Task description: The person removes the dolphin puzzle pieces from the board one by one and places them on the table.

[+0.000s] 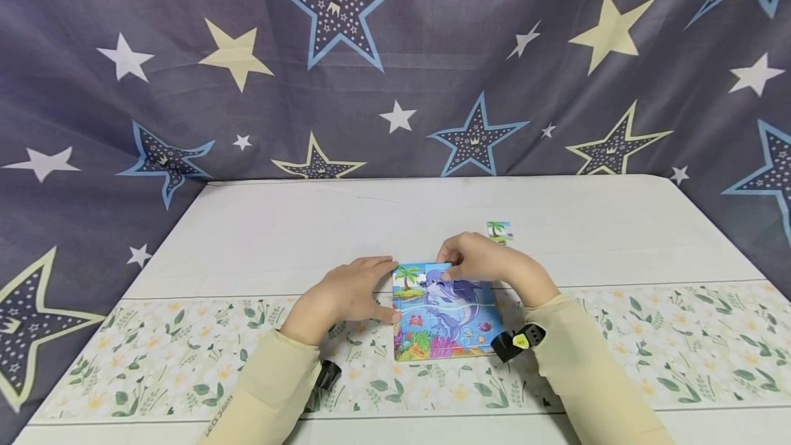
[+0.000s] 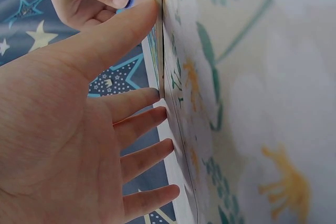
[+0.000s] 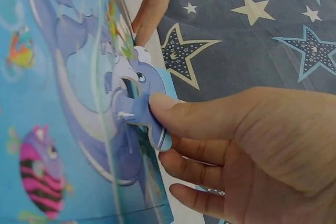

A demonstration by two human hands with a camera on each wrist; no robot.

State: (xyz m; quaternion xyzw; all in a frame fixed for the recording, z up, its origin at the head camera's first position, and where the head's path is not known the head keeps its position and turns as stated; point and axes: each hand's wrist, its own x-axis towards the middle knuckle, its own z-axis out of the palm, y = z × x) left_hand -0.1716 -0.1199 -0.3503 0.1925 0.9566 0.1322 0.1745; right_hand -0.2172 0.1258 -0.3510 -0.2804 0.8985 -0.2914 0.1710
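Observation:
A dolphin jigsaw puzzle (image 1: 441, 335) lies flat on the table, its picture showing coral, fish and a palm tree. My right hand (image 1: 478, 257) is over its upper edge, pinching a puzzle piece (image 3: 149, 80) with the dolphin's eye between thumb and fingers. In the right wrist view that piece is tilted, and a gap shows along its curved edge. My left hand (image 1: 349, 294) lies beside the puzzle's left edge with fingers stretched out, thumb and index fingertip right at the edge.
Behind my right hand lies a loose card (image 1: 499, 228) with a palm tree picture. A flowered band (image 1: 204, 356) crosses the white table (image 1: 296, 225). Behind the table hangs a dark curtain (image 1: 432, 81) with stars. Each wrist wears a black camera strap.

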